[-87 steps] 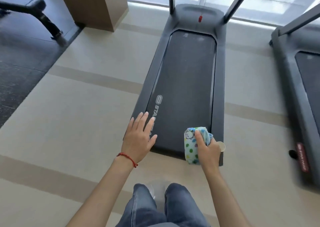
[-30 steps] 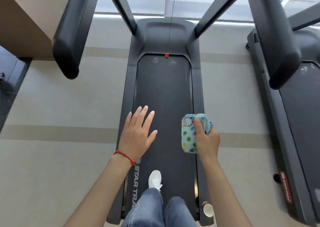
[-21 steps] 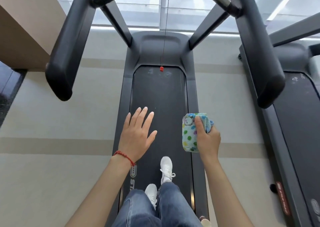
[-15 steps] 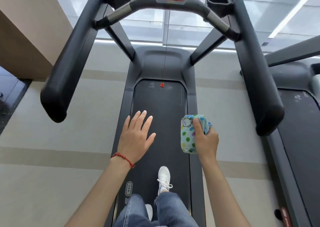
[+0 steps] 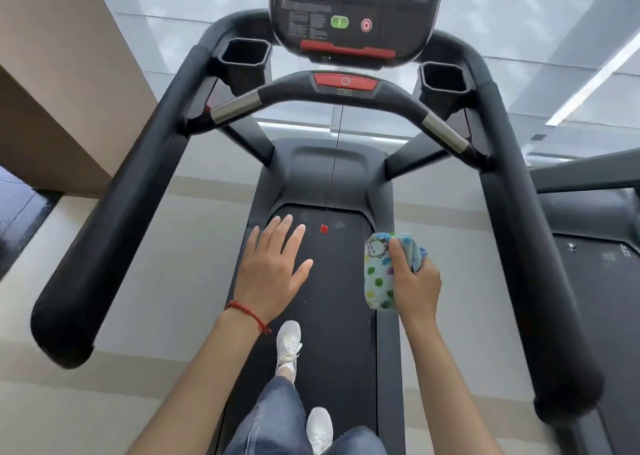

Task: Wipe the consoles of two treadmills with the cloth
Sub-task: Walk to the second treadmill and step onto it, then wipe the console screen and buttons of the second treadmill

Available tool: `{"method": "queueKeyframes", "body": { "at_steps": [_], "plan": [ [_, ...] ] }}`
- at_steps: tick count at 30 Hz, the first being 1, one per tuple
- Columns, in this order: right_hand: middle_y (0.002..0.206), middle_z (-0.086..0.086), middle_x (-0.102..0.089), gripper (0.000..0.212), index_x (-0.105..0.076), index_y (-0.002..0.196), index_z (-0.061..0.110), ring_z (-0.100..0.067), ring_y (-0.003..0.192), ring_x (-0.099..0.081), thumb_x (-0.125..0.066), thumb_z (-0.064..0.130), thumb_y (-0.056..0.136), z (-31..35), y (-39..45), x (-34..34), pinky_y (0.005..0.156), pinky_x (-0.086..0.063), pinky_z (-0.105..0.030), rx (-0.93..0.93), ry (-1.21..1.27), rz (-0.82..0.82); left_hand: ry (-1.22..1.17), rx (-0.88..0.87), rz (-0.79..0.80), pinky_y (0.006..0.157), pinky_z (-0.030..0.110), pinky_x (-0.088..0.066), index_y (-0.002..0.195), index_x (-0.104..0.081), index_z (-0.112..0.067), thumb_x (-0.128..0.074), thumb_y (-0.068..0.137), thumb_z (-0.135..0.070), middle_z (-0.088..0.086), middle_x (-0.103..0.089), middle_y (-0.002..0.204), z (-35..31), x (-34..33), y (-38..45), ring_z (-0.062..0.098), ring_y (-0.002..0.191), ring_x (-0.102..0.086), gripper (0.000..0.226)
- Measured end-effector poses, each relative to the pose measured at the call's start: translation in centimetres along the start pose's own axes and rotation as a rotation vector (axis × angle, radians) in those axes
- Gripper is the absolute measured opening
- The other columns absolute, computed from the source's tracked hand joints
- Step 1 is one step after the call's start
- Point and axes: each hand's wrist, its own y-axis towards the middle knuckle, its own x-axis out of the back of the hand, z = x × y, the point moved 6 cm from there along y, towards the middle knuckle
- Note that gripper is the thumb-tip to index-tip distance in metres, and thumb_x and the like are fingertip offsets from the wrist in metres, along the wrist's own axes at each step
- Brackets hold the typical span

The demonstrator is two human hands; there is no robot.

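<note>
Item: person standing on treadmill belt (image 5: 332, 298), head view, listed near to far.

Legs: blue jeans (image 5: 277, 416); white sneakers, one (image 5: 288, 345) ahead of the other (image 5: 319, 428), both on the belt.

Left hand (image 5: 270, 274): released, fingers straight and slightly spread, palm down above the belt's left half, holding nothing. Red cord bracelet (image 5: 247, 314) at the wrist.

Right hand (image 5: 414, 281): grasping the cloth (image 5: 381, 271), thumb across its front, fingers curled behind. The cloth is bunched, pale blue with coloured dots and a cartoon figure, held above the belt's right edge, well apart from the console.

Red safety clip (image 5: 324, 228): hangs on a thin cord just above the belt's far end.

Side handrails: left (image 5: 114, 219) and right (image 5: 533, 232), thick, dark, flanking both arms.

Front crossbar (image 5: 343, 97): curved, metal grip sections, red stop button (image 5: 345, 81) at centre.

Cup holders: left (image 5: 244, 52), right (image 5: 442, 76).

Console (image 5: 353, 14): dark panel at the far end, green button (image 5: 339, 22), red button (image 5: 366, 24), red strip along the lower edge; upper part cut off.

Second treadmill (image 5: 602, 281): right, partly visible.

Floor (image 5: 166, 264): pale tiles with beige bands.
</note>
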Motion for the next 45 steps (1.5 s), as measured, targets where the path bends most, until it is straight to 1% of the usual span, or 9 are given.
{"method": "queueKeyframes", "body": {
  "at_steps": [4,8,13,26,31,34,37,40,45],
  "plan": [
    [0.068,0.003,-0.056,0.026,-0.051,0.067,0.019,-0.01,0.065,-0.057,-0.061,0.035,0.085,2.6,4.9,-4.0,0.055,-0.044,-0.02,0.014,0.033,-0.016,-0.01,-0.024,-0.044,0.096,0.052,-0.043,0.122,-0.06,-0.005,-0.04,0.087,-0.038,0.017,-0.056,0.127,3.0,-1.0,6.2,0.03,0.12,-0.046,0.052],
    [0.068,0.004,-0.057,0.025,-0.054,0.071,0.016,-0.009,0.065,-0.057,-0.062,0.035,0.084,6.5,9.7,-8.1,0.048,-0.044,-0.008,0.066,0.041,-0.039,-0.02,-0.05,-0.09,0.093,0.053,-0.045,0.122,-0.059,-0.003,-0.042,0.087,-0.037,0.018,-0.057,0.125,6.6,-1.3,12.8,0.032,0.118,-0.047,0.051],
    [0.063,0.006,-0.056,0.026,-0.051,0.065,0.02,-0.004,0.059,-0.055,-0.062,0.033,0.084,10.7,14.3,-11.3,0.045,-0.041,-0.004,0.091,0.094,-0.083,-0.043,-0.079,-0.137,0.097,0.052,-0.043,0.121,-0.06,-0.003,-0.043,0.087,-0.037,0.019,-0.057,0.125,9.6,-1.2,19.6,0.033,0.119,-0.048,0.051],
    [0.068,0.003,-0.059,0.024,-0.053,0.068,0.019,-0.003,0.06,-0.059,-0.062,0.036,0.084,18.3,26.9,-16.1,0.051,-0.048,-0.01,0.209,0.166,-0.121,-0.008,-0.132,-0.185,0.1,0.051,-0.038,0.124,-0.057,-0.002,-0.042,0.088,-0.038,0.021,-0.056,0.125,12.4,-2.4,35.0,0.037,0.118,-0.051,0.053],
    [0.067,0.007,-0.06,0.025,-0.058,0.075,0.014,-0.001,0.06,-0.059,-0.062,0.037,0.084,19.6,33.0,-17.3,0.053,-0.048,-0.01,0.218,0.159,-0.117,-0.013,-0.132,-0.201,0.099,0.053,-0.04,0.125,-0.057,-0.003,-0.043,0.089,-0.037,0.02,-0.054,0.129,12.3,-4.8,40.6,0.036,0.12,-0.049,0.051],
    [0.066,0.007,-0.058,0.023,-0.057,0.07,0.017,0.004,0.054,-0.057,-0.062,0.035,0.085,20.3,36.3,-18.0,0.05,-0.044,-0.006,0.215,0.142,-0.092,-0.022,-0.128,-0.189,0.1,0.053,-0.04,0.125,-0.056,-0.003,-0.043,0.089,-0.036,0.02,-0.053,0.129,12.2,-6.1,43.5,0.035,0.122,-0.047,0.051],
    [0.068,0.006,-0.059,0.025,-0.059,0.077,0.012,0.003,0.057,-0.059,-0.061,0.036,0.085,20.2,39.2,-18.6,0.051,-0.046,-0.009,0.201,0.123,-0.072,-0.031,-0.125,-0.192,0.103,0.051,-0.036,0.126,-0.055,-0.003,-0.043,0.089,-0.035,0.019,-0.052,0.132,12.0,-7.4,46.0,0.034,0.125,-0.044,0.051],
    [0.069,0.006,-0.06,0.024,-0.058,0.073,0.016,-0.003,0.062,-0.06,-0.062,0.038,0.083,20.1,41.6,-18.9,0.055,-0.049,-0.013,0.174,0.121,-0.08,-0.037,-0.114,-0.214,0.105,0.05,-0.034,0.126,-0.055,-0.002,-0.044,0.09,-0.034,0.021,-0.051,0.132,12.1,-8.1,47.9,0.035,0.126,-0.043,0.049],
    [0.07,0.007,-0.06,0.02,-0.056,0.072,0.018,0.005,0.058,-0.06,-0.062,0.033,0.084,20.5,44.0,-20.0,0.052,-0.047,-0.01,0.145,0.171,-0.077,-0.051,-0.102,-0.255,0.106,0.051,-0.034,0.128,-0.053,-0.001,-0.048,0.091,-0.028,0.022,-0.047,0.136,13.1,-8.7,49.9,0.036,0.13,-0.039,0.045]
  ]
}}
